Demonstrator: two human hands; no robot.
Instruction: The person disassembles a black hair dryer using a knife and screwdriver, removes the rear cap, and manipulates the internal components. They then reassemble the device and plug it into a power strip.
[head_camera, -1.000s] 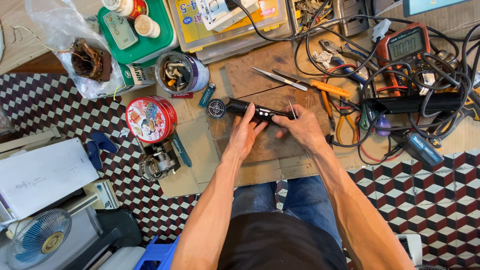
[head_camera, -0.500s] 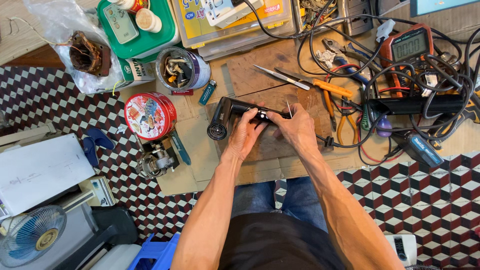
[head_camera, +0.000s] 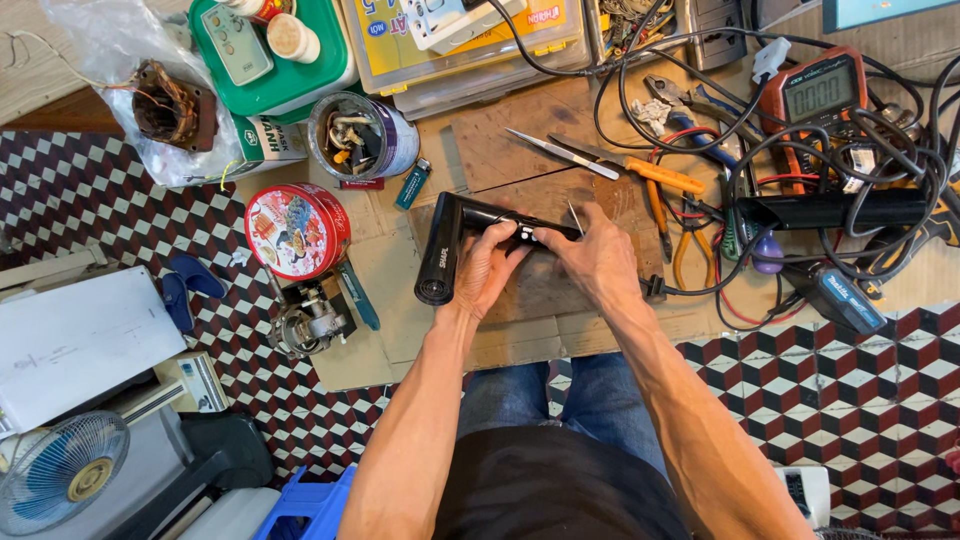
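Note:
A black hair dryer (head_camera: 450, 250) lies on a wooden board (head_camera: 520, 150), its barrel pointing toward me and its handle running right. My left hand (head_camera: 485, 270) grips the handle near the barrel. My right hand (head_camera: 595, 255) holds the handle's far end, with a thin metal tool (head_camera: 574, 216) sticking up between its fingers. A black cord (head_camera: 690, 290) leaves the handle to the right.
Tweezers (head_camera: 560, 153), an orange-handled screwdriver (head_camera: 655, 176), pliers (head_camera: 680, 105), a multimeter (head_camera: 818, 95) and tangled cables lie right. A red round tin (head_camera: 297, 230), a can of parts (head_camera: 362, 135), a small motor (head_camera: 305, 318) and a fan (head_camera: 60, 485) sit left.
The hair dryer has been turned: its barrel, first end-on toward me, now lies along the board. Both hands stayed on the handle and shifted slightly.

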